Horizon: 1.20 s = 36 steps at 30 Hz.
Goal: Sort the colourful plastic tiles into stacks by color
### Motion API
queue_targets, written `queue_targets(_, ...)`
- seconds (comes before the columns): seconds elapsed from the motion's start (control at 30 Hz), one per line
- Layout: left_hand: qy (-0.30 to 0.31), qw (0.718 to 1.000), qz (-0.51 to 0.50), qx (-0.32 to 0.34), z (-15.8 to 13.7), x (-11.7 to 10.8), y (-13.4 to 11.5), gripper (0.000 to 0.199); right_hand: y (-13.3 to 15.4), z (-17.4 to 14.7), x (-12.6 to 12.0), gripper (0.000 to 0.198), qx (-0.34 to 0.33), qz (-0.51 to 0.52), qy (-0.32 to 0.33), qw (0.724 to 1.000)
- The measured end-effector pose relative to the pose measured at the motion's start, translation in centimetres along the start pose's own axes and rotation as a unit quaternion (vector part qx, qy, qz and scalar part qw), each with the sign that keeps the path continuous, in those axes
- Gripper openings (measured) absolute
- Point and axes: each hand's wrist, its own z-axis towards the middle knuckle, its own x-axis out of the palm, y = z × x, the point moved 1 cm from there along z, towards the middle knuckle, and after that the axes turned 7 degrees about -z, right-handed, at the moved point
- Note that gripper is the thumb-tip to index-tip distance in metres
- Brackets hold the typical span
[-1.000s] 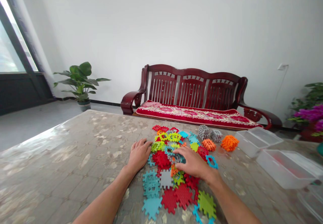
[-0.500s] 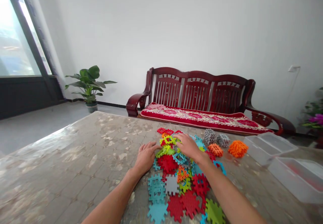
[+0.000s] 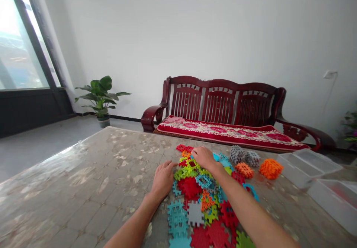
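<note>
A spread of plastic interlocking tiles with notched edges covers the middle of the table. My left hand [image 3: 164, 177] lies open on the tablecloth at the pile's left edge, its fingertips next to the yellow-green tiles [image 3: 183, 173]. Over the far part of the pile, my right hand [image 3: 205, 157] has its fingers bent down and closed; what they grip, if anything, is hidden. Close to its fingertips are an orange tile [image 3: 185, 153] and a red tile [image 3: 182, 148]. Nearer me lie a grey square tile [image 3: 195, 213], an orange triangular tile [image 3: 206, 200] and teal tiles [image 3: 177, 220].
To the right of the pile sit grey tile stacks [image 3: 237, 154], a flat orange stack [image 3: 244, 170] and a taller orange stack [image 3: 271, 169]. Clear plastic boxes [image 3: 334, 199] stand at the right. Behind the table is a wooden bench [image 3: 217, 102]; a potted plant [image 3: 102, 95] stands left.
My right hand has shifted slightly toward the far left of the pile, and its fingers have curled in. My left hand stays beside the tiles. The view has shifted a little.
</note>
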Motion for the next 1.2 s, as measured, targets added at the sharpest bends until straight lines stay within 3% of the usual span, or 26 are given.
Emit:
queue_targets(0.2,-0.011,1.000,-0.012,-0.005,0.0,0.1,0.2,0.054,2.8,2.5,0.8,0.034,-0.001,-0.005,0.008,1.000)
queue_targets(0.43,-0.026,0.999,-0.029,-0.008,0.0,0.4,0.3,0.053,3.8,2.0,1.0,0.027,0.009,-0.002,0.023,1.000)
queue_targets(0.7,-0.022,0.999,-0.024,-0.026,0.0,0.2,0.2,0.054,4.5,2.6,0.7,0.050,0.058,-0.026,0.040,0.997)
queue_targets(1.0,-0.020,1.000,-0.009,-0.021,0.0,0.2,0.1,0.052,6.1,3.3,0.7,0.035,0.085,-0.047,0.060,0.993)
queue_targets(1.2,-0.013,1.000,-0.003,-0.020,0.0,0.1,0.1,0.052,6.5,3.0,0.6,0.050,0.092,-0.025,0.027,0.995)
